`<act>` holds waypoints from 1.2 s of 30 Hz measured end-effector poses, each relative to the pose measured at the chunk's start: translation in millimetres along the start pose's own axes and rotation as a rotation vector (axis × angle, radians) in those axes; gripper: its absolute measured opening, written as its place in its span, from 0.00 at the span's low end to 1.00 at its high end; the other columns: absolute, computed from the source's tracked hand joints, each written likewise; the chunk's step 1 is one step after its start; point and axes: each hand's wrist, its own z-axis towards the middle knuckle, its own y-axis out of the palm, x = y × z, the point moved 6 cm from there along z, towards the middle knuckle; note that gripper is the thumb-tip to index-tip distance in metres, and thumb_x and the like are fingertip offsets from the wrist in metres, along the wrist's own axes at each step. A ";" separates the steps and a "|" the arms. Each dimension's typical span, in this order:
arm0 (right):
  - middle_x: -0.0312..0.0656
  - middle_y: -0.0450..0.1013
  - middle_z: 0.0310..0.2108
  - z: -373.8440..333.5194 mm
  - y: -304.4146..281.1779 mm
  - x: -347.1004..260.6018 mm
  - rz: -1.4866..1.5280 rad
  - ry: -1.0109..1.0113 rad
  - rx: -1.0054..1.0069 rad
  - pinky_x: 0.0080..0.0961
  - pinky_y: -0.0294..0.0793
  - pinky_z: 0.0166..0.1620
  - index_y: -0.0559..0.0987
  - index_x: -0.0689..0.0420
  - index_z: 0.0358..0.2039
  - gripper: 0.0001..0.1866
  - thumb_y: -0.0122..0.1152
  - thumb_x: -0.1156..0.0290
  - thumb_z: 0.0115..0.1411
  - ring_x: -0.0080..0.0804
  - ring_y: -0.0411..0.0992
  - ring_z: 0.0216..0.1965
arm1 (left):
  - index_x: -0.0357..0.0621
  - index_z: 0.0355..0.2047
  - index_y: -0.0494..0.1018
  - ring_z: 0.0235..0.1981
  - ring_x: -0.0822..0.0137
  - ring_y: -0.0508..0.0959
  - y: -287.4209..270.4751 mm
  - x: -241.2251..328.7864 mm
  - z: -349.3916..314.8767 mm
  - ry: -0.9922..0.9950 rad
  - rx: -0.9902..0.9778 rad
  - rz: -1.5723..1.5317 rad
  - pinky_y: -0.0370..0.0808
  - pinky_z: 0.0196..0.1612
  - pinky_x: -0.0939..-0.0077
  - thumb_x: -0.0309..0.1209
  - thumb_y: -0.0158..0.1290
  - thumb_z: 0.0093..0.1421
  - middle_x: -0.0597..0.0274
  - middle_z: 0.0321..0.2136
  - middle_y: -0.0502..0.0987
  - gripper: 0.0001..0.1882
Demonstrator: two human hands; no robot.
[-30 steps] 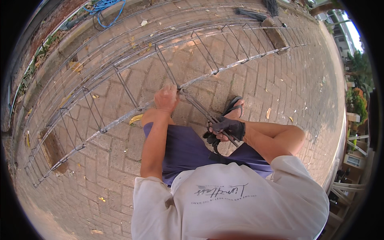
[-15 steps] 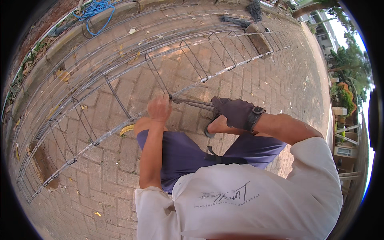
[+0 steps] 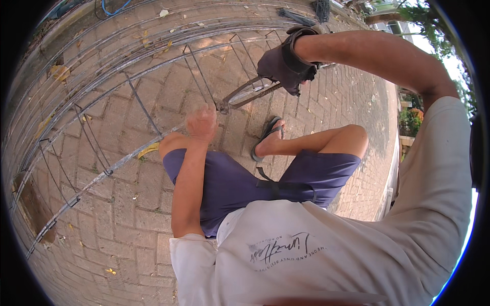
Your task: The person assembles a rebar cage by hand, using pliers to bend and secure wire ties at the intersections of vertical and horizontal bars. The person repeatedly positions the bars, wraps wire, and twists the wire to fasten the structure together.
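right hand [image 3: 283, 64], gloved, now raised above rebar cage [image 3: 127, 97], closed on tying tool [image 3: 245, 94] | left hand [image 3: 201, 122] kept fisted at the cage's stirrup [image 3: 199, 76]

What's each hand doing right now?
Left hand: bare, fisted on the rebar cage.
Right hand: gloved, shut on the pincers.

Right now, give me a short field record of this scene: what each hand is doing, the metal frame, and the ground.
left hand: bare, fist closed on a bar of the rebar cage
right hand: dark glove, gripping the long-handled metal tool
tool head: at the cage bar beside the left hand
rebar cage: long, lying on the ground
ground: brick paving, scattered leaves
posture: crouched, sandal on one foot
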 end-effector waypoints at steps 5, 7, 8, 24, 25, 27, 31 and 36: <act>0.51 0.81 0.36 -8.7 44.0 2.2 0.139 -0.141 0.199 0.36 0.85 0.32 0.73 0.63 0.53 0.36 0.81 0.68 0.45 0.43 0.84 0.32 | 0.50 0.30 0.76 0.31 0.56 0.81 -1.3 0.3 1.7 0.034 0.027 0.026 0.76 0.34 0.57 0.32 0.63 0.48 0.62 0.29 0.76 0.09; 0.55 0.81 0.38 -6.0 98.7 -1.3 0.173 -0.180 0.481 0.42 0.81 0.48 0.73 0.62 0.58 0.43 0.81 0.64 0.41 0.51 0.82 0.45 | 0.50 0.30 0.76 0.32 0.57 0.81 -3.5 2.3 0.9 0.071 0.072 0.021 0.76 0.33 0.58 0.32 0.62 0.49 0.62 0.29 0.76 0.09; 0.53 0.82 0.35 7.4 127.8 -4.5 0.342 -0.152 0.527 0.36 0.83 0.35 0.75 0.67 0.52 0.41 0.82 0.63 0.39 0.46 0.84 0.34 | 0.50 0.29 0.76 0.32 0.57 0.80 -4.7 1.2 0.6 0.053 0.093 0.041 0.76 0.33 0.59 0.33 0.62 0.49 0.62 0.29 0.76 0.08; 0.59 0.71 0.58 165.7 317.2 -50.2 1.363 0.918 1.082 0.44 0.67 0.64 0.68 0.59 0.60 0.30 0.57 0.55 0.63 0.52 0.71 0.61 | 0.39 0.34 0.83 0.25 0.52 0.80 -19.0 -66.5 47.9 -0.277 -1.007 -0.527 0.74 0.31 0.56 0.38 0.62 0.58 0.49 0.22 0.79 0.13; 0.59 0.69 0.60 173.4 320.5 -52.9 1.334 0.910 1.071 0.43 0.67 0.65 0.65 0.59 0.63 0.32 0.56 0.54 0.64 0.52 0.70 0.62 | 0.39 0.34 0.83 0.24 0.53 0.80 -16.3 -73.5 41.0 -0.487 -1.119 -0.708 0.74 0.31 0.57 0.38 0.61 0.59 0.48 0.21 0.79 0.14; 0.58 0.72 0.56 183.2 315.9 -59.1 1.300 0.641 0.979 0.44 0.69 0.61 0.69 0.58 0.57 0.28 0.57 0.54 0.63 0.52 0.72 0.57 | 0.38 0.33 0.83 0.24 0.50 0.80 -22.5 -68.3 41.2 -0.348 -0.987 -0.653 0.74 0.31 0.56 0.38 0.60 0.61 0.46 0.23 0.80 0.13; 0.57 0.76 0.48 131.6 289.6 -57.7 1.048 0.217 0.930 0.46 0.74 0.52 0.76 0.57 0.46 0.21 0.58 0.53 0.62 0.53 0.76 0.48 | 0.38 0.32 0.83 0.27 0.42 0.81 -58.0 -25.5 31.6 0.023 -0.337 -0.171 0.76 0.33 0.51 0.37 0.56 0.65 0.41 0.26 0.80 0.14; 0.60 0.80 0.35 64.2 263.0 -52.6 0.836 0.043 0.975 0.52 0.80 0.40 0.75 0.63 0.45 0.23 0.64 0.61 0.55 0.64 0.80 0.37 | 0.44 0.31 0.77 0.32 0.46 0.81 -56.5 -11.1 -10.4 0.060 0.077 -0.030 0.78 0.33 0.51 0.38 0.55 0.65 0.50 0.27 0.79 0.11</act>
